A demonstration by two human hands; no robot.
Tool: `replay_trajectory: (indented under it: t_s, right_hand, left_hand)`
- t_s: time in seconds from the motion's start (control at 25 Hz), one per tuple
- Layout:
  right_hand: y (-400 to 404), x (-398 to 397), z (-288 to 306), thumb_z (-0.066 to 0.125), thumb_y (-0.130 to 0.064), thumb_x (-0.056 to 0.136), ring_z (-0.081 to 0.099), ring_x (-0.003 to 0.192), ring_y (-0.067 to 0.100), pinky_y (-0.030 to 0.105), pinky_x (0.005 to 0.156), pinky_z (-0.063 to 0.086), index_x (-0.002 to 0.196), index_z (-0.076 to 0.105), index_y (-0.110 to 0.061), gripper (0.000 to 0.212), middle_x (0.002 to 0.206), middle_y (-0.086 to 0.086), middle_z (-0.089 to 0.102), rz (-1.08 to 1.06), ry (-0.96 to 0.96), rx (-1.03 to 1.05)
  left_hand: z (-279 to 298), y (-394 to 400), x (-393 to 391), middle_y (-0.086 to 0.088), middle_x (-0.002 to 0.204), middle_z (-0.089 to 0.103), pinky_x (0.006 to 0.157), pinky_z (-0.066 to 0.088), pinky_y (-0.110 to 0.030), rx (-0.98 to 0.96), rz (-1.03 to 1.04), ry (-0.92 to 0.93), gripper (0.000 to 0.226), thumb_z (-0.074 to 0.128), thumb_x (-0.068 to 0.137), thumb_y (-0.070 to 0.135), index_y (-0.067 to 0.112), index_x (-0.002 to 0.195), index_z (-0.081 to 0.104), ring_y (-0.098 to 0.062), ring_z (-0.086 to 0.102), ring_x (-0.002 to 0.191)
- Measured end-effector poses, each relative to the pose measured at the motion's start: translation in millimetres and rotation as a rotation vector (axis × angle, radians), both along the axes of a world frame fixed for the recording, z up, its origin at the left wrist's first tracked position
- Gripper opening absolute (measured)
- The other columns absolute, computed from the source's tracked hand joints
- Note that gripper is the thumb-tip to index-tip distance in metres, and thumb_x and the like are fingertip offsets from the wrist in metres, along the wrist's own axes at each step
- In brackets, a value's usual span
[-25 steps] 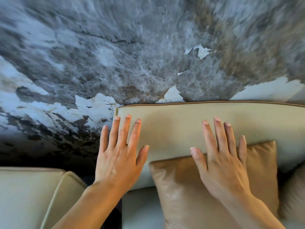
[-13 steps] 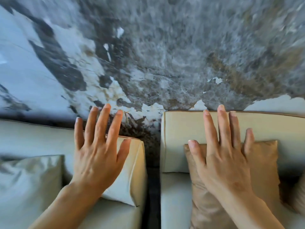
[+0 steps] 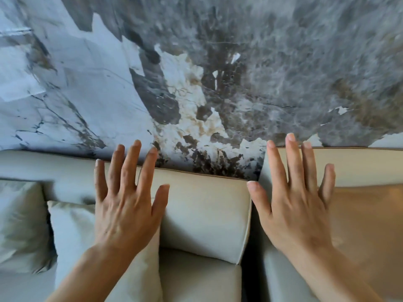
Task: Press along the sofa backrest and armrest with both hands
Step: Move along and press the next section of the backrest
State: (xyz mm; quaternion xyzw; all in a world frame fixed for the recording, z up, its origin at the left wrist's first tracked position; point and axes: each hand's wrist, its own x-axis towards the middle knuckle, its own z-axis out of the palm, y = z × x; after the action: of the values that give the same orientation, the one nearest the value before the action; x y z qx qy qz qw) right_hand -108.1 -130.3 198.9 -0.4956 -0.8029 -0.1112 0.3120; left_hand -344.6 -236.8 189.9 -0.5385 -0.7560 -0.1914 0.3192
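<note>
Two cream sofa sections stand side by side against a marbled wall, with a dark gap between them. My left hand (image 3: 127,201) is spread flat, fingers apart, over the backrest (image 3: 202,205) of the left section, its palm over a pale cushion (image 3: 72,232). My right hand (image 3: 294,197) is spread flat over the backrest (image 3: 359,166) of the right section, near its left edge, its fingertips reaching the top edge. Neither hand holds anything. Whether the palms touch the fabric I cannot tell.
A tan leather cushion (image 3: 370,232) leans on the right backrest beside my right hand. A second pale cushion (image 3: 19,223) lies at the far left. The grey, white and brown marbled wall (image 3: 196,73) rises directly behind the sofa. A seat cushion (image 3: 200,277) lies below.
The view and both hands have shifted left along the sofa. My left hand moved from the right section's backrest across the gap to the left section; my right hand moved off the tan cushion.
</note>
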Motion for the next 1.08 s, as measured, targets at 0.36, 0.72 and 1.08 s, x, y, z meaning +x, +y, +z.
replay_trajectory:
  t_s: [0.36,0.72,1.08]
  right_hand:
    - [-53,-119,-69,0.024,-0.058,0.095,0.015,0.148,0.031,0.060,0.114,0.009,0.154,0.021,-0.021,0.069,0.162,0.009,0.018,-0.107,-0.131,-0.087]
    - [7,-121,-168,0.025,-0.057,0.094,0.022,0.146,0.033,0.059,0.114,0.011,0.152,0.027,-0.019,0.070,0.160,0.011,0.025,-0.113,-0.181,-0.186]
    - [51,-128,-227,0.027,-0.057,0.094,0.023,0.146,0.032,0.059,0.115,0.014,0.152,0.028,-0.020,0.069,0.160,0.009,0.026,-0.115,-0.196,-0.264]
  left_hand:
    - [-90,-27,-117,-0.016,0.159,0.030,0.119,0.015,-0.060,-0.135,-0.069,-0.140,0.065,0.041,0.093,0.043,0.013,0.150,0.035,-0.037,0.021,0.148]
    - [-163,29,-127,-0.017,0.157,0.034,0.118,0.015,-0.061,-0.247,-0.053,-0.162,0.065,0.035,0.093,0.044,0.012,0.150,0.039,-0.039,0.027,0.146]
    - [-205,88,-137,-0.016,0.159,0.030,0.119,0.010,-0.058,-0.330,-0.074,-0.143,0.066,0.034,0.094,0.048,0.015,0.151,0.034,-0.038,0.021,0.148]
